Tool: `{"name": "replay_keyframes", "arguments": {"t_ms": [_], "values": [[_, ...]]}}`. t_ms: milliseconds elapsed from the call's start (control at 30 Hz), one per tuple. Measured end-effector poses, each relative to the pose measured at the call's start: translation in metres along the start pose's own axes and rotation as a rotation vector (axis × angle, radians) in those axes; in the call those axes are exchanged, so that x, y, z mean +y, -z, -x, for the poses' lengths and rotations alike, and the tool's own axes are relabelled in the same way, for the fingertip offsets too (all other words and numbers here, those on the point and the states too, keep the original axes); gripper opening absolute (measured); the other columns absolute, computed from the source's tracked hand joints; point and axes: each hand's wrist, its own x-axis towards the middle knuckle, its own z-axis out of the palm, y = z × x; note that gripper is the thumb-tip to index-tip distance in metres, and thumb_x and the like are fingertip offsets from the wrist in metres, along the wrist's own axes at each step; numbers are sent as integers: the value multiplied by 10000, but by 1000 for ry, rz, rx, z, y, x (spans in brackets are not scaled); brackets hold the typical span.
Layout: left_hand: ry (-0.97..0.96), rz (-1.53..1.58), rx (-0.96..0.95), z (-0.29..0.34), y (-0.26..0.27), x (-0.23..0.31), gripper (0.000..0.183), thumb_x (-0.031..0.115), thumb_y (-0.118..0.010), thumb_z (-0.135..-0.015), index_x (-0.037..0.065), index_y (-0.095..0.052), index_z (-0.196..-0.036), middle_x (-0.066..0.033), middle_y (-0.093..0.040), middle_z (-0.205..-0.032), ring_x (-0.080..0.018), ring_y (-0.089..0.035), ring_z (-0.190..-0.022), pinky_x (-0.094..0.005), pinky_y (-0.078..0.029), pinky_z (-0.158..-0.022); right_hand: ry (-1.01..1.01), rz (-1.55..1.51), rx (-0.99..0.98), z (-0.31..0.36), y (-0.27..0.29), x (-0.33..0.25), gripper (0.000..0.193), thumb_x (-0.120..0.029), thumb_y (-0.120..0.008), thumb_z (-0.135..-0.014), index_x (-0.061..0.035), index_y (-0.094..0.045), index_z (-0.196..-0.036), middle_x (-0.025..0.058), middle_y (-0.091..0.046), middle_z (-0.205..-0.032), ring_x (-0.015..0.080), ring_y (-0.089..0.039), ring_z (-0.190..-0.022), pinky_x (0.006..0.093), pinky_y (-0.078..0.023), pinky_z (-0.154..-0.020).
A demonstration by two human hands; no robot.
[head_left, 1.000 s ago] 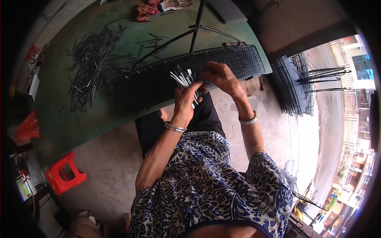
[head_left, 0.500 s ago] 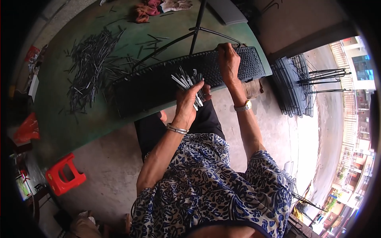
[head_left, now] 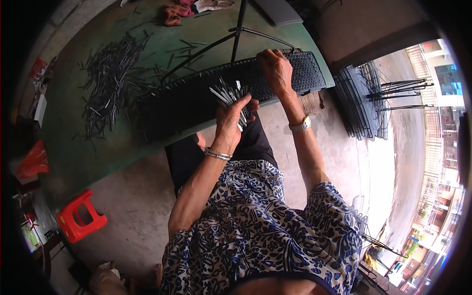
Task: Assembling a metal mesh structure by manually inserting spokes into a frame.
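A long black mesh rack (head_left: 306, 73) lies across the near edge of the green table (head_left: 73, 157), with thin black legs (head_left: 237, 42) rising from its far side. Closed around a bunch of short, thin black strips (head_left: 227, 94), my left hand (head_left: 228, 123) is just over the rack's near edge. The strips fan out past its thumb, and some catch the light. My right hand (head_left: 277, 71) is at the rack's far rim, right of the legs, its fingers pinched together. Whatever sits between those fingertips is hidden.
More strips lie in a large loose pile (head_left: 110, 73) on the table's left. Crumpled reddish cloth (head_left: 174, 14) and a pale glove (head_left: 214, 5) rest at the far edge. A red plastic stool (head_left: 81, 216) stands lower left. Similar black racks (head_left: 356, 103) are stacked at right.
My right hand has shifted left along the rack's far rim, its fingers still pinched. My left hand keeps its bunch of strips, nearly in place. The whole view has tilted slightly.
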Motion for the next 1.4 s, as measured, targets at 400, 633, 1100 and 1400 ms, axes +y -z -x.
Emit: {"name": "replay_keyframes", "arguments": {"t_ms": [400, 633, 1100, 1400], "values": [[-40, -6, 10, -7, 5, -3, 145, 165, -699, -831, 64, -669, -930, -61, -712, -835, -142, -680, -736, -278, -473, -537, -124, -373, -544, 26, 42, -20, 189, -190, -622, -895, -33, -668, -989, 125, -654, -777, 207, -664, -746, 335, -505, -664], [-31, 85, 2, -10, -5, -2, 121, 116, -687, -842, 53, -661, -942, -101, -703, -864, -198, -687, -757, -341, -571, -634, -361, -417, -149, 29, 37, -15, 145, -119, -588, -920, 6, -617, -987, 86, -677, -798, 143, -632, -699, 299, -498, -639], [-8, 90, 1, -14, -9, -1, 126, 79, -669, -848, 6, -642, -947, -130, -694, -856, -219, -688, -753, -339, -560, -619, -125, -335, 211, 4, -6, 15, 68, -69, -594, -901, -28, -634, -939, 71, -637, -685, 114, -591, -579, 265, -465, -551], [-6, 76, 16, -10, -12, 0, 141, 86, -689, -831, 13, -647, -944, -119, -701, -852, -206, -692, -743, -319, -542, -596, -140, -303, 223, 4, -5, 13, 84, -68, -609, -863, -52, -622, -945, 159, -654, -794, 329, -660, -706, 351, -502, -613]]}}
